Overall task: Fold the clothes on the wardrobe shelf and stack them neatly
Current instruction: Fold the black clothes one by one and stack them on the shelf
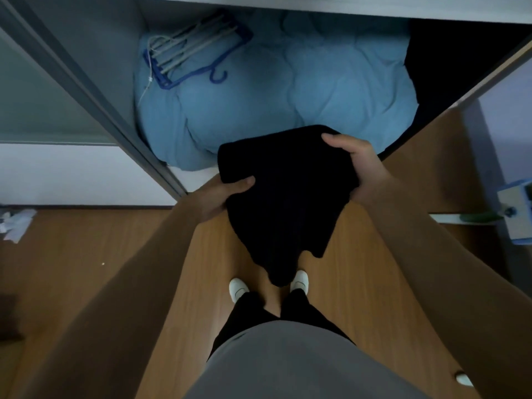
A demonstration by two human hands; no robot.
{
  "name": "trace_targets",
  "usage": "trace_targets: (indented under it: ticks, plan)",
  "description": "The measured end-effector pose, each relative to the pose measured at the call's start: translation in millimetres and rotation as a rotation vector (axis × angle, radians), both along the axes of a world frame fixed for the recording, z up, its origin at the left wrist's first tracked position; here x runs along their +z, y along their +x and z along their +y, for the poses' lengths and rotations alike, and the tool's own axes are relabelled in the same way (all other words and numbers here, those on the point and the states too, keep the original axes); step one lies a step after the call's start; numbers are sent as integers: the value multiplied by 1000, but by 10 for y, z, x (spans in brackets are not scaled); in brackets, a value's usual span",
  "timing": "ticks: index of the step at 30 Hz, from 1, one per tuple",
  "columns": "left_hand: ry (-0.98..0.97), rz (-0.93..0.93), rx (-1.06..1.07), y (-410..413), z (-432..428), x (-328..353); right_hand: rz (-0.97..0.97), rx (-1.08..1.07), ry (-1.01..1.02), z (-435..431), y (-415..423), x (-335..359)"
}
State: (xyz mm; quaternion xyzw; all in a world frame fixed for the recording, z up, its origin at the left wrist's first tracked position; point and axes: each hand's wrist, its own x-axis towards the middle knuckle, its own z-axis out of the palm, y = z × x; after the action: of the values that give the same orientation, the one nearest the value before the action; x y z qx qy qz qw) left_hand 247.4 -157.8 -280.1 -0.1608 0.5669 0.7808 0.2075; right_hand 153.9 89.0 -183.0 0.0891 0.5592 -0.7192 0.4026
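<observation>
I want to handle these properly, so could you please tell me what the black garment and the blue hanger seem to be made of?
The black garment looks like soft matte fabric, possibly knit: it droops limply below both hands. The blue hanger looks like moulded plastic with pale, possibly metal bars: thin rigid frame, curled hook.

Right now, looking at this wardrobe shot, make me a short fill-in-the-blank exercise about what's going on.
1. Both hands, left and right, hold a ____ garment.
2. The hangers lie on a light ____ duvet.
3. The person's shoes are ____.
4. The floor looks like ____.

Missing words: black; blue; white; wood
</observation>
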Motion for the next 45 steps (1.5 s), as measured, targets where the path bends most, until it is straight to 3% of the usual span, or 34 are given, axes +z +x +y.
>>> trace_targets:
  ticks: [5, 11, 15, 19, 22, 26, 30, 34, 37, 40, 42, 45]
  plan:
    - [22, -80, 228, -149, 373, 93, -103, -84, 131, 362, -202, -85]
    - [225, -174, 310, -378, 853, 455, -3, -217, -393, 936, -262, -343]
    - [224, -167, 359, -471, 1052, 577, -98, 20, -334, 1091, -54, -758]
    - [171, -205, 443, -418, 1112, 532, 68, 232, -74, 1110, 26, -1036]
    - [64, -294, 494, -352, 1097, 478, 86, 217, 19, 1169, -11, -1122]
    - [-179, -454, 508, -283, 1060, 454, 82, -71, 48, 1277, -170, -1095]
    - [-369, -482, 525, -258, 1073, 420, 260, -67, 50, 1296, -328, -865]
    - [-247, -297, 543, -266, 1086, 448, 356, -42, 32, 1281, -524, -556]
    - [-268, -99, 353, -314, 1114, 523, 316, -123, 2, 1270, -736, -325]
    - [-409, -56, 152, -436, 1207, 668, 285, -57, -73, 1251, -889, -137]
    - [-602, -65, 49, -535, 1252, 789, 391, 53, -25, 1230, -977, -56]
    - [-943, -64, -19, -655, 1218, 992, 835, 324, 332, 1179, -1115, 97]
